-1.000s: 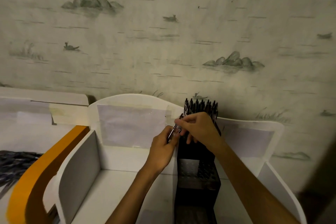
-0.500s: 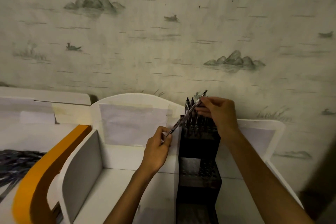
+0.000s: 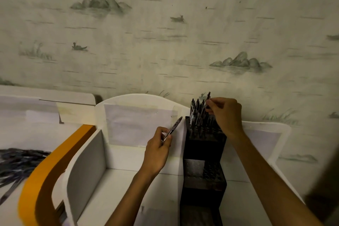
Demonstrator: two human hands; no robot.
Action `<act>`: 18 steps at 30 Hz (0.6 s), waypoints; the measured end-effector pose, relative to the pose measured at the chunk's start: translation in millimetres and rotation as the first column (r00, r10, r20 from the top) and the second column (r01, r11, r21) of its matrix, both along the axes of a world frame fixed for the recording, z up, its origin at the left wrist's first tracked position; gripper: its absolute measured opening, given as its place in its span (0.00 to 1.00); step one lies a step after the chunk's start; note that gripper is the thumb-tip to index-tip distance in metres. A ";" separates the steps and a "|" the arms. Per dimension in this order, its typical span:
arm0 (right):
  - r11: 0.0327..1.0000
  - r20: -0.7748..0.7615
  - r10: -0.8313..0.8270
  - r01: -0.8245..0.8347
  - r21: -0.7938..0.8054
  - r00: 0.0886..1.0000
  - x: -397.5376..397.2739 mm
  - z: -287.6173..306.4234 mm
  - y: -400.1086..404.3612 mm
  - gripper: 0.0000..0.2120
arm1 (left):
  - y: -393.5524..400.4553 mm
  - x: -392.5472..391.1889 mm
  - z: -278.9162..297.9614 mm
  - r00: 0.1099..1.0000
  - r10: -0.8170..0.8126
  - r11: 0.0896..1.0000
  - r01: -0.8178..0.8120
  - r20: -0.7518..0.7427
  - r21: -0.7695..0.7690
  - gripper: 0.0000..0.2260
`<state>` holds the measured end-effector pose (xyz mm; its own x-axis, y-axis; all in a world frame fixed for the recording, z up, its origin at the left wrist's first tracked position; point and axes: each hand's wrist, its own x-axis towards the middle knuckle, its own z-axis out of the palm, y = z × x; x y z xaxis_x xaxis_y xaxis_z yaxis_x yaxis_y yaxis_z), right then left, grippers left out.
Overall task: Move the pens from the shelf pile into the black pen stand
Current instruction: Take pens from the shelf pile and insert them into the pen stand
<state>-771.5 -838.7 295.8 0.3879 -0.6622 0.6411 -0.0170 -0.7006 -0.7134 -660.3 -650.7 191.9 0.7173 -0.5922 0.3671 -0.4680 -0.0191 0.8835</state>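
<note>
Fingers of my right hand [image 3: 226, 115] pinch a slim dark pen [image 3: 205, 108] above the tall black slotted pen stand [image 3: 203, 161]. My left hand [image 3: 158, 149], just left of it, grips another dark pen [image 3: 173, 128], tip angled up toward the stand.

Matt black pen stand [image 3: 203, 145]

My right hand [image 3: 226, 115] has carried its pen [image 3: 205, 108] off to the stand's [image 3: 204, 143] top tier, tip down among the others. My left hand [image 3: 158, 149] has dropped away left, gripping a second pen [image 3: 173, 127] alone.
</note>
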 end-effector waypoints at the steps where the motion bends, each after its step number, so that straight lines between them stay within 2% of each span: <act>1: 1.000 -0.016 0.003 -0.003 -0.011 1.000 0.6 -1.5 0.2 0.06 | -0.1 0.3 -0.4 1.000 -0.003 1.000 0.003 -0.004 -0.006 0.03; 6: 1.000 -0.061 0.020 -0.021 -0.021 0.998 4.5 -9.7 3.7 0.06 | -0.4 2.1 -1.9 1.000 -0.014 1.000 0.014 -0.014 -0.026 0.03; 11: 0.999 -0.183 0.029 -0.032 -0.012 0.983 7.5 -23.7 4.9 0.04 | -0.5 2.1 -1.4 0.999 -0.018 0.999 0.018 -0.026 -0.035 0.04; 18: 1.000 -0.241 0.007 -0.007 -0.002 0.970 2.9 -29.3 4.7 0.05 | 0.8 2.5 -1.7 0.998 -0.032 0.999 0.030 -0.050 -0.026 0.03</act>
